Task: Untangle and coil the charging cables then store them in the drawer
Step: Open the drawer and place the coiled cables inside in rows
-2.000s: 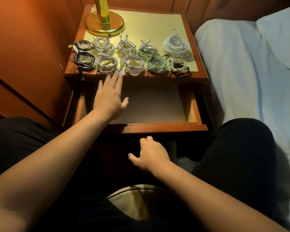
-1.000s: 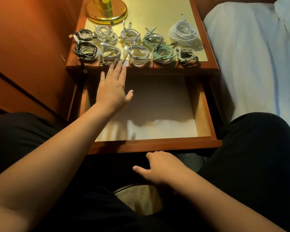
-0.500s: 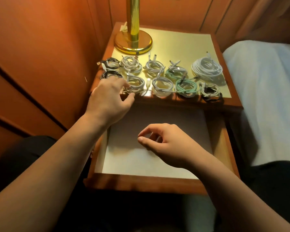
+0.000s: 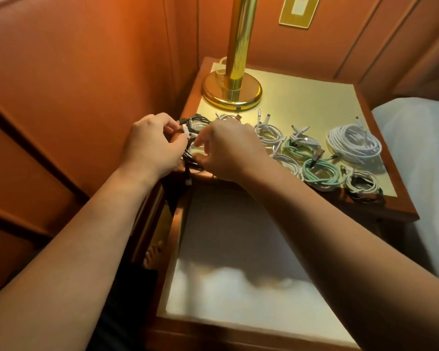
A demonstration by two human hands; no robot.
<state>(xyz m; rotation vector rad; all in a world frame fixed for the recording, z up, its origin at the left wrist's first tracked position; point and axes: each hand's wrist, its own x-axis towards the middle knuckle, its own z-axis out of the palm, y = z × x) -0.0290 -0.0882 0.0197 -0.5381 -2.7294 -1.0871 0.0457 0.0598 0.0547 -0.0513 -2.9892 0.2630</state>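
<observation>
Because the coiled cables (image 4: 269, 134) are light and floppy, a black coil (image 4: 192, 158) is pinched by both hands' grips, best held across its loops.

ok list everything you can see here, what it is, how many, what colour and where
nightstand: one, reddish wood with a pale yellow top, beside the bed
brass lamp: one, gold, back left of the nightstand top
wall plate: one, gold and white, on the wall panel behind
large white cable coil: one, right side of the top
mint green cable coils: two, right of centre
black-and-white cable coil: one, front right corner
small white cable coils: several, mid top; exact count hidden by the hands
black cable: at least one, front left edge, end dangling
drawer: one, open, pale liner, no cables inside
bed: one, white sheet, right
left hand: gripping cables at the left edge
right hand: fingers on the same cables
</observation>
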